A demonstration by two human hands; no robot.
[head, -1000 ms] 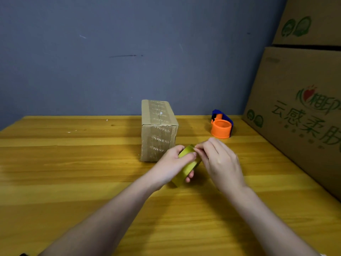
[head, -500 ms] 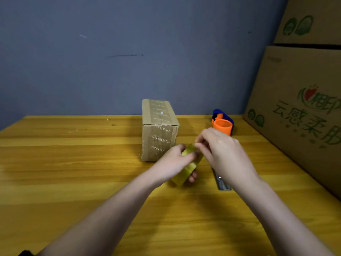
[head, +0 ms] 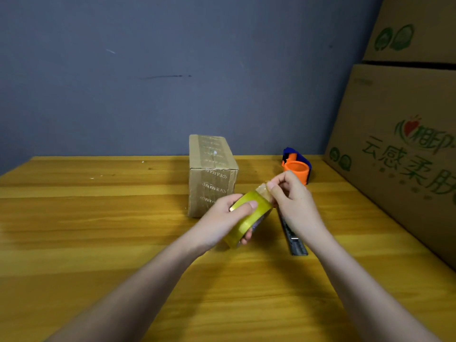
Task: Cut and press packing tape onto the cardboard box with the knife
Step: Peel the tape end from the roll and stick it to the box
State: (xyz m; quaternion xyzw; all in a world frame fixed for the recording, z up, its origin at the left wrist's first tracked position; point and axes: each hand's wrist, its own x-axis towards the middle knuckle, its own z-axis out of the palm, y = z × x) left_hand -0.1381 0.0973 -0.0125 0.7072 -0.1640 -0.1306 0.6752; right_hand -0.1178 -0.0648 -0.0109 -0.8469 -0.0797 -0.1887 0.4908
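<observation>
A small brown cardboard box, taped over with printed tape, stands upright at the middle of the wooden table. Just in front of it, my left hand grips a yellowish roll of packing tape above the table. My right hand pinches the loose tape end at the top of the roll, with a short strip peeled up. The knife, a dark metal utility cutter, lies flat on the table under my right wrist, partly hidden by it.
An orange and blue tape dispenser sits behind my right hand near the wall. Large printed cardboard cartons are stacked along the right edge of the table. A grey-blue wall closes the far side.
My right hand has lifted up and to the right, peeling a short strip of tape off the roll. The knife beneath it has come into view. My left hand holds the roll steady.
</observation>
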